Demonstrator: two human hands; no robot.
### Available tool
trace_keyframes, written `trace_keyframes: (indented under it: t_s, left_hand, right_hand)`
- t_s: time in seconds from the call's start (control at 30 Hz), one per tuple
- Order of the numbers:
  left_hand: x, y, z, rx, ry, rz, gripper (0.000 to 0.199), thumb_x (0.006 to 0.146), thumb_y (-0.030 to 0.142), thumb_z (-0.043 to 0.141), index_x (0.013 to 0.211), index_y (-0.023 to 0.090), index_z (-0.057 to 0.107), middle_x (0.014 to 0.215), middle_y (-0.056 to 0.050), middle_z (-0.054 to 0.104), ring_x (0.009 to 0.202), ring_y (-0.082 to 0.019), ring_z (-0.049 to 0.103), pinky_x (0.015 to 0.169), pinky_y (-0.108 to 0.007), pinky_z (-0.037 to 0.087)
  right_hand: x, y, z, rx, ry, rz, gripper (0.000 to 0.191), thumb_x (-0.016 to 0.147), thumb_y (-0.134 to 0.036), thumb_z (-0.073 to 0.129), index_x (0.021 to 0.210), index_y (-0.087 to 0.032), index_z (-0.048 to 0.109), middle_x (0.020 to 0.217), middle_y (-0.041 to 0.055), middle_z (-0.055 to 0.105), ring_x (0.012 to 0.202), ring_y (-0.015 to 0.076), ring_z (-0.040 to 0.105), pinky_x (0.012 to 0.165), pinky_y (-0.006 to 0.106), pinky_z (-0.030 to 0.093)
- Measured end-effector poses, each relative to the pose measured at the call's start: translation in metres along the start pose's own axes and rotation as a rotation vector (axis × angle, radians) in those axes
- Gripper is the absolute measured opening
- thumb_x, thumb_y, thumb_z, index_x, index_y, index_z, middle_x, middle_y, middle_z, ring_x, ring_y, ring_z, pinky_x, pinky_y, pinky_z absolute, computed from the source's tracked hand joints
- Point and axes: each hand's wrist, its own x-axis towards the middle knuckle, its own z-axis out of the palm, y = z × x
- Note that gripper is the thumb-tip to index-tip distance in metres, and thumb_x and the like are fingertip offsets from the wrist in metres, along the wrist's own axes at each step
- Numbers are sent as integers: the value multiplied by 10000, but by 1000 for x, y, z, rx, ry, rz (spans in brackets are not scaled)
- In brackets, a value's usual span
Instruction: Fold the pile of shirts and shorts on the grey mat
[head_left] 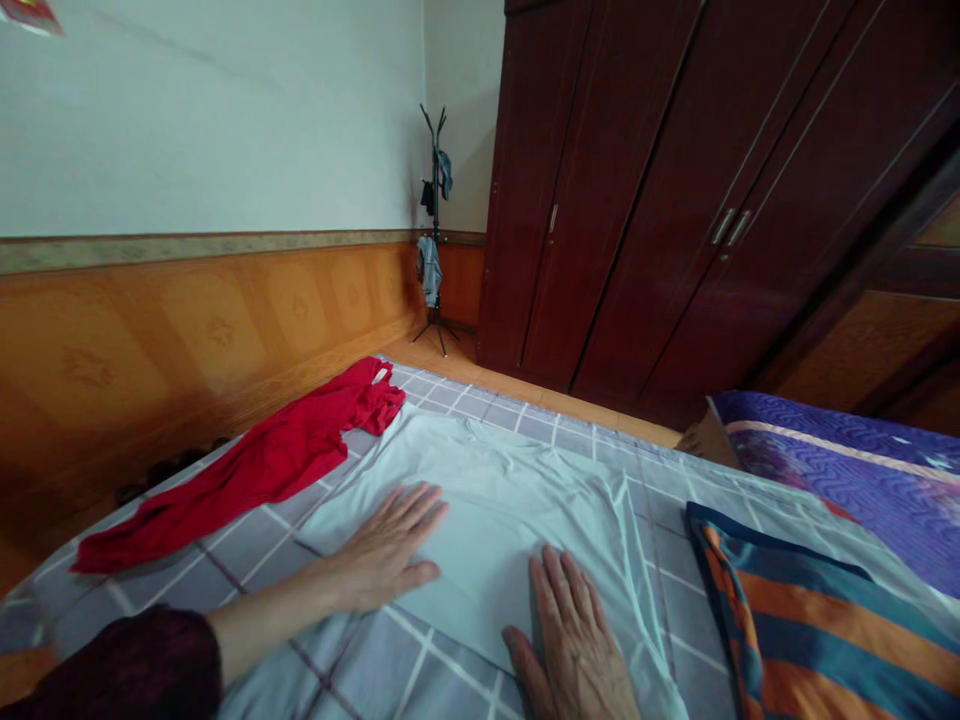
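Observation:
A pale, light-blue garment (480, 510) lies spread out on a bed with a grey checked sheet (420, 655), with wrinkles along its far and right parts. My left hand (394, 550) rests flat on its left side, fingers extended and slightly apart. Nearer the bottom centre, my right hand (574, 635) lies palm down on the garment's near right part, its thumb spread out to the left. Neither hand holds anything.
A crumpled red garment (255, 465) lies on the bed's left side. At the right is a folded orange and blue striped cloth (832, 620), with a purple cover (847, 460) behind it. A coat stand (436, 200) and dark red wardrobe (637, 200) stand beyond the bed.

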Motion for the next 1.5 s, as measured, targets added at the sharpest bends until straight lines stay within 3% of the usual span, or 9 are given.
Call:
trace_keyframes:
  t_s: [0.13, 0.2, 0.37, 0.6, 0.8, 0.97, 1.17, 1.4, 1.5]
  left_hand:
    - [-23, -50, -8, 112, 104, -334, 563, 925, 449, 428, 1427, 202, 370, 1513, -106, 320, 1397, -289, 267, 1135, -501, 207]
    - [-15, -53, -17, 121, 158, -349, 499, 929, 440, 420, 1356, 186, 467, 1444, -115, 433, 1342, -273, 370, 1117, -470, 264]
    - [65, -11, -41, 63, 265, -44, 437, 928, 394, 463, 1309, 184, 509, 1381, -86, 504, 1277, -208, 442, 1089, -348, 325]
    - [170, 3, -28, 50, 365, -134, 246, 897, 163, 432, 842, 182, 671, 912, -62, 663, 935, -198, 603, 838, -304, 465]
    - [168, -7, -9, 44, 387, -92, 195, 872, 326, 560, 990, 205, 658, 1051, -43, 653, 1037, -207, 552, 924, -311, 426]
    - [164, -7, -6, 49, 337, -24, 436, 863, 463, 553, 1201, 189, 581, 1281, -69, 568, 1183, -240, 484, 1037, -342, 356]
    - [161, -1, 0, 35, 202, -152, 779, 880, 632, 375, 1449, 104, 315, 1529, -153, 265, 1412, -386, 141, 1125, -526, 175]
    - [163, 6, -1, -3, 109, -60, 658, 919, 598, 302, 1464, 229, 298, 1555, -76, 223, 1433, -345, 89, 1132, -541, 144]
    - [164, 6, -3, 8, 196, -70, 630, 928, 560, 331, 1452, 213, 304, 1540, -91, 257, 1422, -313, 165, 1137, -487, 175]
  right_hand:
    - [4, -2, -3, -37, 26, -19, 571, 817, -411, 549, 1280, -83, 482, 1304, 210, 551, 1187, 377, 523, 914, 467, 463]
    - [6, -1, -3, -52, 34, -33, 565, 812, -418, 549, 1272, -96, 488, 1292, 205, 562, 1172, 376, 537, 912, 466, 459]
    - [6, 1, -3, -66, 41, -39, 572, 801, -426, 559, 1270, -106, 490, 1276, 191, 579, 1160, 364, 549, 913, 452, 450]
    - [6, 3, -4, -90, 33, -71, 612, 780, -447, 578, 1277, -103, 484, 1261, 186, 592, 1134, 353, 570, 891, 432, 454]
    - [7, 4, -2, -107, 39, -67, 617, 751, -439, 578, 1273, -123, 488, 1263, 171, 595, 1131, 340, 573, 886, 425, 448]
    - [8, 5, -1, -118, 46, -90, 599, 745, -416, 563, 1260, -117, 498, 1239, 172, 610, 1113, 323, 586, 901, 418, 432]
    - [10, 5, -4, -149, 26, -118, 607, 751, -431, 558, 1262, -108, 499, 1227, 155, 624, 1099, 309, 601, 899, 407, 438]
    - [8, 9, -5, -143, 11, -130, 595, 776, -458, 551, 1266, -124, 506, 1248, 139, 613, 1116, 301, 589, 901, 399, 440]
    - [7, 9, -3, -120, 11, -129, 598, 787, -455, 554, 1284, -127, 495, 1269, 141, 598, 1137, 303, 573, 906, 399, 438]
